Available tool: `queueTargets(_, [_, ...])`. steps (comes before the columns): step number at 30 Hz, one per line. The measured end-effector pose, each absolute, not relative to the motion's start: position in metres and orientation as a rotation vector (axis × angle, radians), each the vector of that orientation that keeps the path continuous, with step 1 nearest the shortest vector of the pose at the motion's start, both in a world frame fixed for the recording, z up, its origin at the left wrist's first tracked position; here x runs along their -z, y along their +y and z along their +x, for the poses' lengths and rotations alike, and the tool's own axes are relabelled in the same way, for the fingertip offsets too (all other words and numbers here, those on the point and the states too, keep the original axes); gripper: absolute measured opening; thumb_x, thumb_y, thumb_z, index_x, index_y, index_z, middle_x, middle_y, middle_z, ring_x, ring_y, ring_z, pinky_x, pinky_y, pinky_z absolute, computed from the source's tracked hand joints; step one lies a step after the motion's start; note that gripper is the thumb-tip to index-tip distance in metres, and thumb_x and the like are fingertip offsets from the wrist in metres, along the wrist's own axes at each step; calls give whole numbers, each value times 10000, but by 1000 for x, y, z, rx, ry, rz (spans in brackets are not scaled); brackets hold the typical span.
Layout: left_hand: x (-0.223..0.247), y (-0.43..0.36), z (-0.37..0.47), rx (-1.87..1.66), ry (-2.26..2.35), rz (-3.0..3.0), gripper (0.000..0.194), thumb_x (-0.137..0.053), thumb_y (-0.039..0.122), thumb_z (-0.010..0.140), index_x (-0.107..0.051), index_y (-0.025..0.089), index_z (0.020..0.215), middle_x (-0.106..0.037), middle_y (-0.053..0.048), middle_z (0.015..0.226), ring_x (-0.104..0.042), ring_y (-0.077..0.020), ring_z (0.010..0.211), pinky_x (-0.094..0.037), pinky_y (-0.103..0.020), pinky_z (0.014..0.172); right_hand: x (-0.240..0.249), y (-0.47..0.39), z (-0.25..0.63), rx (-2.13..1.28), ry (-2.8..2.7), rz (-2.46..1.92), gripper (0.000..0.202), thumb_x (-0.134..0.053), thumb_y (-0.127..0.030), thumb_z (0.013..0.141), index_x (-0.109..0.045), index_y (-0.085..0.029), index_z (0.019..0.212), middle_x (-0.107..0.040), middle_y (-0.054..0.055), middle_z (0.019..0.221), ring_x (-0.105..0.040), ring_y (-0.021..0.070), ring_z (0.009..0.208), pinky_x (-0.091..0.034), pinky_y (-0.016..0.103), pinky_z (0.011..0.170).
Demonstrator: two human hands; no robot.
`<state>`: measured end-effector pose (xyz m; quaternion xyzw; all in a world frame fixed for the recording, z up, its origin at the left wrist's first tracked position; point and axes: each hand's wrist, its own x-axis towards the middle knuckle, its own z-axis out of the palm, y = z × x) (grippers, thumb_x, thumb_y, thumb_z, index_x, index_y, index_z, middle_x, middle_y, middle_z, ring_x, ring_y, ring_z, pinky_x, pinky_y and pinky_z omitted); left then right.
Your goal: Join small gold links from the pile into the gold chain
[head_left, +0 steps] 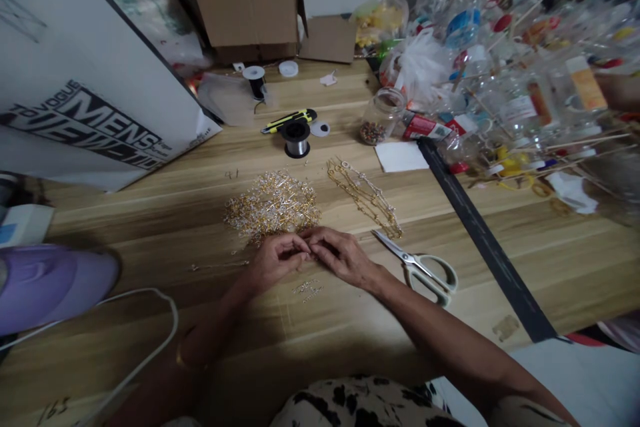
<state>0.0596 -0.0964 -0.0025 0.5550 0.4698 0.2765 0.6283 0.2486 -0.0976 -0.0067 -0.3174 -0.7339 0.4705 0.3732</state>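
Note:
My left hand (278, 259) and my right hand (340, 255) meet over the wooden table, fingertips pinched together. What lies between the fingers is too small to make out. Just beyond them is a heap of small gold and silver pieces (275, 203). Gold and silver chains (365, 197) lie beyond my right hand. Nearer me, below the hands, are a few short silver chain pieces (308, 289). A thin chain (220, 266) stretches out to the left of my left hand. Open scissors (420, 265) with pale handles rest right of my right hand.
Farther back are a wire spool (297, 139), a yellow cutter (290, 121), a bead jar (380, 117) and a cardboard box (247, 13). Plastic bottles (520, 100) crowd the right. A purple object (55, 287) and white cable (173, 320) are at left.

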Motion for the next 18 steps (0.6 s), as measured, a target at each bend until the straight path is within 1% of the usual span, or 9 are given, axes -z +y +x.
queueTargets(6, [5,-96,59,-642,1057,1310,161,-682,268,704,-616,124,734,-686,-44,708,-635,-131,659,-505,-212,585,12,-98,249,-1173,-1919,-882,154,-464,-242,943,-598,-174,907,-626,55,861,-588,159,795,-456,277,737])
queueTargets(14, [4,-96,57,-686,1113,1301,166,-684,271,704,-605,135,756,-672,-26,700,-616,-120,620,-491,-214,568,8,-96,249,-1152,-1890,-857,166,-491,-248,929,-616,-171,853,-607,48,815,-567,155,760,-451,276,717])
queueTargets(18, [5,-96,58,-694,1106,1292,180,-690,272,702,-608,133,780,-676,-33,724,-632,-132,667,-486,-214,586,9,-97,248,-1291,-1757,-915,186,-524,-305,918,-615,-160,845,-614,39,785,-566,148,735,-443,266,686])
